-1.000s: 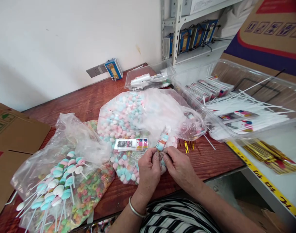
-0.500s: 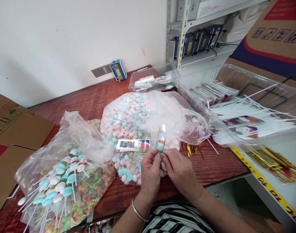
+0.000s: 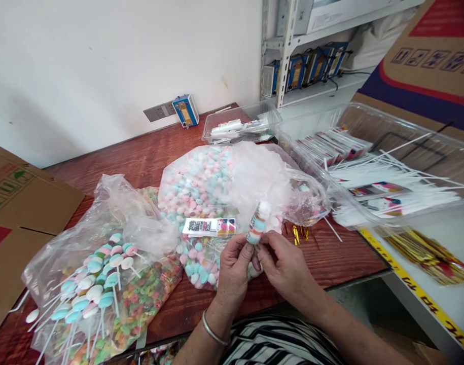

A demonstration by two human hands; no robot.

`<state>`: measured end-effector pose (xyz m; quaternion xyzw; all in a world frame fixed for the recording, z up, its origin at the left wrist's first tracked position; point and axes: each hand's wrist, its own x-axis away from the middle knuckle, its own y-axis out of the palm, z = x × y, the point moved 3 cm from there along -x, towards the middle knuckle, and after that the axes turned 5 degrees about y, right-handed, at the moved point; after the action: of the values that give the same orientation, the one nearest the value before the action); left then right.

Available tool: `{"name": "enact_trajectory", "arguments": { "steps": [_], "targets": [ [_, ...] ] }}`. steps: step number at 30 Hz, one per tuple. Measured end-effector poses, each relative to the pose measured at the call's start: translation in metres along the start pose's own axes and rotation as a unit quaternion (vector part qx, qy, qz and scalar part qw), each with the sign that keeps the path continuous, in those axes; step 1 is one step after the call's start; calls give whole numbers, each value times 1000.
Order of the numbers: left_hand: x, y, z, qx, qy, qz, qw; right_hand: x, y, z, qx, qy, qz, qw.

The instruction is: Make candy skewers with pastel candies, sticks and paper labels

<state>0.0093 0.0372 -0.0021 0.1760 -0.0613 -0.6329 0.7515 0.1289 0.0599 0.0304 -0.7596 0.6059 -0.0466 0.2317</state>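
In the head view, a small wrapped candy tube (image 3: 257,223) stands just right of the frame's centre, a little below mid-height, above the heap of a clear bag of marshmallows (image 3: 195,177). Its long axis leans: the lower end sits at the fingertips, while the pale upper end points up and slightly right in the frame, with pastel bands and dark print showing between. The left hand (image 3: 234,266), below and left of it, has thumb and forefinger closed on the lower end, pinching it. The right hand (image 3: 287,266) comes in from the lower right, its fingers bent and close together against the same end; whether they grip it or only touch it I cannot tell. Just left of the tube, flat printed wrappers (image 3: 209,227) lie across the marshmallow bag, their long side nearly level in the frame. At lower left, marshmallow lollipops (image 3: 95,293) lie on another clear bag, beside ring-shaped sweets (image 3: 140,301), over the reddish worktop (image 3: 178,319). At right, a clear tray (image 3: 380,221) holds white sticks (image 3: 399,170), with gold strips (image 3: 425,253) in front of it.
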Motion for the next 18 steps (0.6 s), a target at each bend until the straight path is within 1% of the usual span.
{"name": "enact_trajectory", "arguments": {
  "steps": [1, 2, 3, 4, 5, 6, 7, 8, 9, 10, 11, 12, 13, 14, 15, 16, 17, 18],
  "targets": [
    [-3, -3, 5, -28, 21, -23, 999, 1, -1, 0, -56, 28, -25, 998],
    [-6, -5, 12, -58, 48, -51, 996, 3, -2, 1, -122, 63, -61, 989],
    [-9, -8, 19, -89, 77, -84, 990, 5, -1, 1, -195, 103, -105, 970],
    [-11, -10, 27, -117, 105, -122, 980, 8, 0, 2, -269, 147, -151, 940],
    [-13, -11, 34, -145, 128, -162, 968, 11, 2, 3, -335, 192, -195, 902],
    [-13, -12, 42, -174, 146, -198, 954, 15, 4, 3, -388, 233, -232, 861],
    [-13, -13, 49, -211, 160, -225, 938, 17, 6, 4, -423, 263, -256, 829],
    [-11, -14, 58, -253, 173, -236, 922, 17, 7, 4, -438, 278, -268, 812],
    [-7, -16, 67, -298, 184, -228, 909, 16, 7, 3, -433, 278, -267, 815],
    [-2, -18, 77, -335, 194, -201, 900, 12, 5, 2, -408, 259, -251, 839],
    [4, -20, 87, -358, 198, -167, 897, 7, 1, -1, -368, 225, -221, 875],
    [12, -21, 96, -364, 186, -137, 902, 2, -4, -6, -313, 179, -180, 915],
    [21, -21, 103, -351, 158, -127, 914, -3, -10, -12, -247, 125, -134, 951],
    [29, -18, 106, -324, 106, -148, 928, -6, -16, -20, -176, 69, -88, 978],
    [37, -14, 105, -290, 34, -186, 938, -8, -20, -28, -108, 10, -50, 993],
    [44, -10, 101, -240, -38, -220, 945, -7, -22, -37, -50, -52, -29, 997],
    [47, -8, 98, -176, -89, -221, 955, -4, -21, -45, -3, -113, -27, 993],
    [48, -8, 95, -114, -123, -190, 967, 0, -17, -51, 30, -173, -40, 984]
  ]
}}
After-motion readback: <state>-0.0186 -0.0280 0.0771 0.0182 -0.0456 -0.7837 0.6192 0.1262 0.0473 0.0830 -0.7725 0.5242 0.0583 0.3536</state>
